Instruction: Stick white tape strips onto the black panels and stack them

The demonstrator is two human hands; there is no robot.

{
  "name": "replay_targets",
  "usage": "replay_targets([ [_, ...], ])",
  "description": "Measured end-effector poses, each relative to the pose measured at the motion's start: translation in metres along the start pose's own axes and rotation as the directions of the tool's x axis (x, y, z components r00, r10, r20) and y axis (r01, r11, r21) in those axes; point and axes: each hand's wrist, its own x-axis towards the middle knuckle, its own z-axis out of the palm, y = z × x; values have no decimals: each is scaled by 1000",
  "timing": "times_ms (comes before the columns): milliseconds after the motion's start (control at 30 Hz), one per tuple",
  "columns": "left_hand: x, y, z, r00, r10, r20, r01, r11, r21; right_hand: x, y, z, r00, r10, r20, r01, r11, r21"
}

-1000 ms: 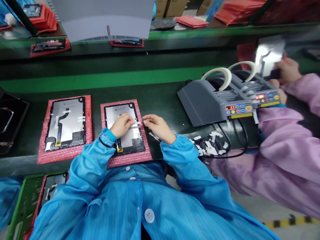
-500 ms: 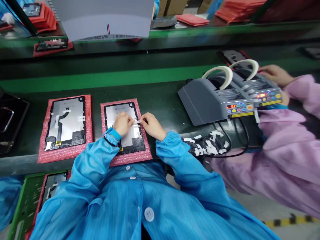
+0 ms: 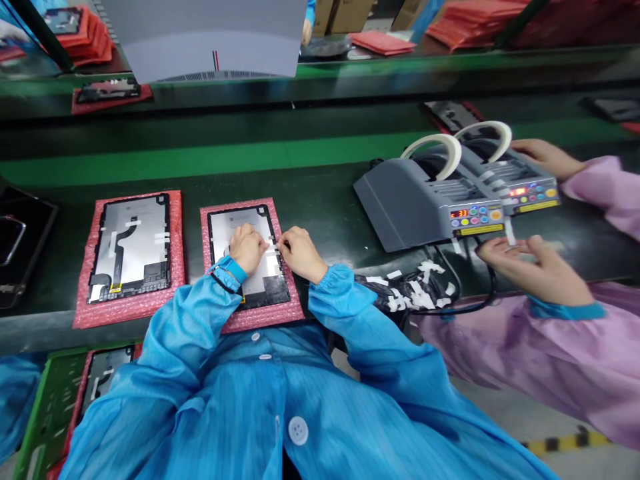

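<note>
In front of me a tablet screen panel [image 3: 254, 288] with a silvery back and black frame lies on a pink bubble-wrap bag [image 3: 296, 312]. My left hand [image 3: 247, 248] rests over the middle of the panel, fingers closed, the tips close to white tape strips [image 3: 273, 253] near its right edge. My right hand [image 3: 301, 253] is at that same edge, thumb and forefinger pinched together. What either pinch holds is too small to make out. The left hand hides part of the panel and its flat cable.
A second tablet panel [image 3: 131, 247] lies on pink bubble wrap to the left. Two grey tape dispensers [image 3: 407, 203] stand right, with tape-littered black cables [image 3: 410, 292] before them. A co-worker's hand [image 3: 543, 270] is beside a hanging tape strip. A green crate [image 3: 50, 400] stands lower left.
My hands stay at the panel's right edge, with only small finger shifts. The co-worker's near hand has come into view below the dispensers, at a tape strip.
</note>
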Motion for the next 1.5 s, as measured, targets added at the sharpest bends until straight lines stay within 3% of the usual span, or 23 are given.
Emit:
replay_targets([
  [267,-5,1,-1,996,21,-89,-24,999,-29,-2,2,-1,995,66,-75,-67,998,-12],
  [367,-9,-1,-4,991,23,-133,-30,998,-50,-15,2,-4,993,27,-111,-29,999,-18],
  [467,-12,1,-4,995,59,-76,-62,997,-36,-33,-7,-3,997,-74,-23,71,991,-110],
  [633,-13,0,-4,999,35,-22,-35,999,13,-48,-20,-2,996,-28,83,54,939,-340],
  [733,-24,-17,-15,995,42,-86,-37,997,61,-40,-8,-8,992,-84,89,105,957,-270],
  [800,-37,-34,-25,982,-19,-186,44,990,131,-29,1,-13,998,-54,23,57,983,-176],
  [867,-50,-48,-34,957,-171,-235,218,957,190,-16,3,-14,997,54,-56,-60,992,-112],
  [967,-61,-58,-38,914,-380,-142,404,884,233,2,-6,-10,981,187,-58,-192,978,-84],
  [1067,-61,-59,-35,909,-410,-74,415,882,222,13,-17,-3,977,214,-18,-215,976,-30],
  [1133,-60,-58,-33,918,-384,-97,396,899,188,14,-18,-1,975,219,-50,-212,970,120],
  [1200,-62,-57,-32,925,-350,-149,369,921,126,13,-18,-2,965,251,-73,-206,902,380],
  [1300,-67,-57,-37,912,-357,-203,359,933,-30,11,-24,-5,958,286,-2,-191,646,739],
  [1400,-75,-70,-55,873,-404,-274,376,914,-152,21,-49,-2,970,237,51,-156,449,880],
  [1500,-85,-99,-87,802,-473,-364,447,880,-160,47,-90,19,984,139,111,-161,435,886],
])
